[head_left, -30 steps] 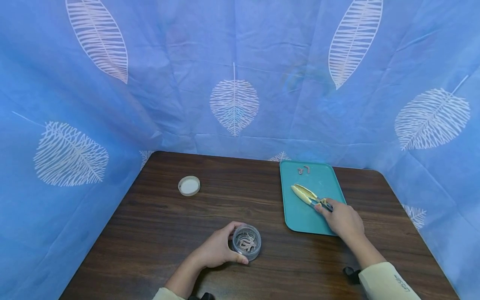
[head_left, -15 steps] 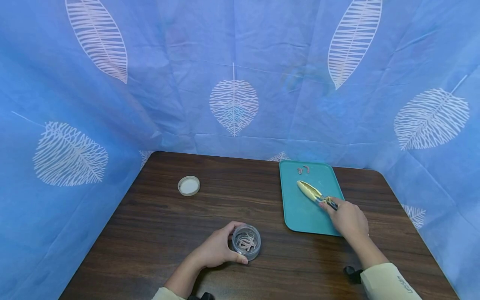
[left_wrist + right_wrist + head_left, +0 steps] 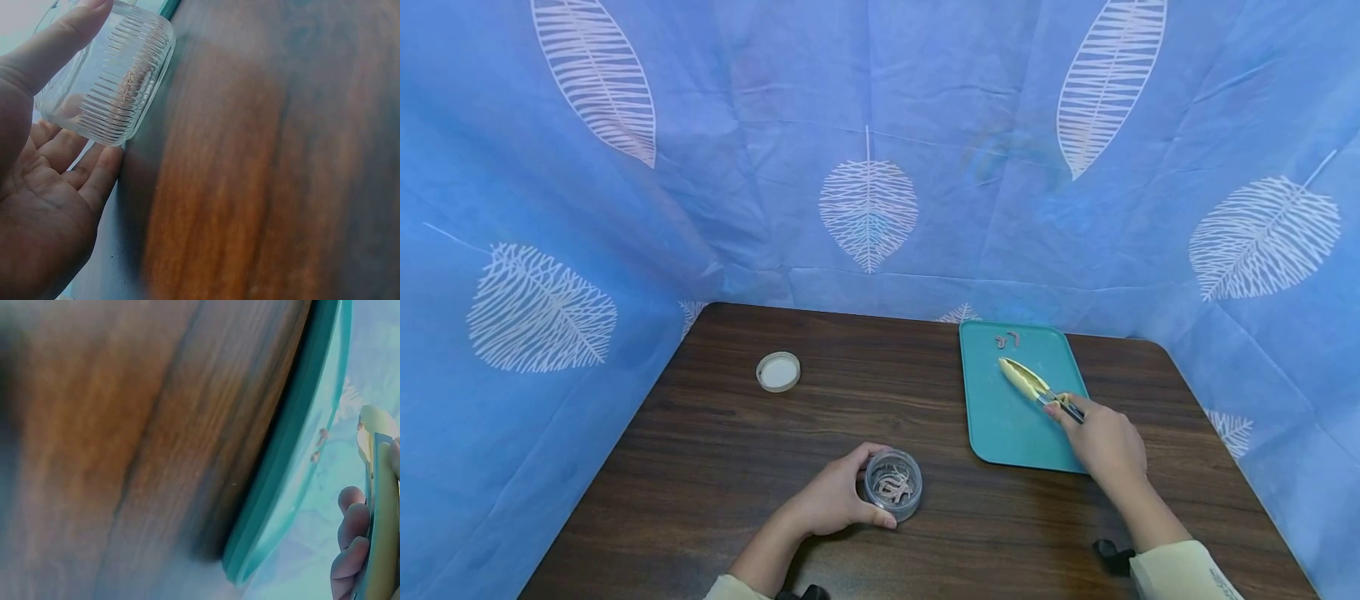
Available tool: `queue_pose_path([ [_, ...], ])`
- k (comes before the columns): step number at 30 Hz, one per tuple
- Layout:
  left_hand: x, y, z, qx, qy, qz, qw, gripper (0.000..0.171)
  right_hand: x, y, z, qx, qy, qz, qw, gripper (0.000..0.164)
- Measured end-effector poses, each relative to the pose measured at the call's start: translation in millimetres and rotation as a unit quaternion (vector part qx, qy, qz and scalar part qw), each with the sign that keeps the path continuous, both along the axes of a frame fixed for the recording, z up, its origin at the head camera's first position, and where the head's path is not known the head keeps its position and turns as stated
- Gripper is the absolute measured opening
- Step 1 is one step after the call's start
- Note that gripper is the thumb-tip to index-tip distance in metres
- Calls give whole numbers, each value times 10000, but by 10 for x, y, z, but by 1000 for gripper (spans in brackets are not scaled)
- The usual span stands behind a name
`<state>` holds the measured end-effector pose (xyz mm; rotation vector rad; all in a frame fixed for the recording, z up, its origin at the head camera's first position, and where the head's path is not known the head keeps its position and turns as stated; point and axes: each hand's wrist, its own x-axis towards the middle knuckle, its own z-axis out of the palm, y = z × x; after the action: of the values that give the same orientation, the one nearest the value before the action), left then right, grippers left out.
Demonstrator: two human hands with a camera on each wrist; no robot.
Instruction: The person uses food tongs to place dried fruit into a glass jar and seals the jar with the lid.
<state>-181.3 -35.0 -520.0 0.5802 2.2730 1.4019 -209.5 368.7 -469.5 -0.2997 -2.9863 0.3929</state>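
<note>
My left hand (image 3: 835,497) grips a clear round ribbed jar (image 3: 916,502) near the table's front, thumb and fingers round its sides. Several thin, curly pinkish strands (image 3: 894,485) like small worms lie inside the jar. My right hand (image 3: 1105,437) holds yellow-tipped metal tongs (image 3: 1024,379) over the teal tray (image 3: 1009,437). The tongs point toward the tray's far end, their yellow tips close together. In the right wrist view a small pinkish bit (image 3: 360,426) shows at the tongs' tip. Two short curled pinkish pieces (image 3: 1014,338) lie at the tray's far end.
A round lid (image 3: 778,372) with a white inside lies at the back left of the dark wooden table (image 3: 715,450). A blue curtain (image 3: 760,200) with white leaf prints surrounds the table's back and sides.
The right hand has moved slightly to the right with the tongs. Their tips have come closer together and shifted right and toward the tray's far end. The left hand and jar have stayed put.
</note>
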Motion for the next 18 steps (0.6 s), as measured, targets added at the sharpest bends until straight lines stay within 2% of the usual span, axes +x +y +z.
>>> queue_pose_path([
  [9, 3, 5, -5, 25, 8, 25, 10000, 85, 282, -257, 42, 158, 765, 529, 9955, 59],
  [14, 2, 3, 0, 78, -1, 32, 10000, 85, 464, -457, 44, 207, 1366, 881, 9865, 47],
  [18, 0, 6, 6, 104, -13, 40, 9999, 85, 619, -598, 83, 201, 1645, 1075, 9803, 43],
])
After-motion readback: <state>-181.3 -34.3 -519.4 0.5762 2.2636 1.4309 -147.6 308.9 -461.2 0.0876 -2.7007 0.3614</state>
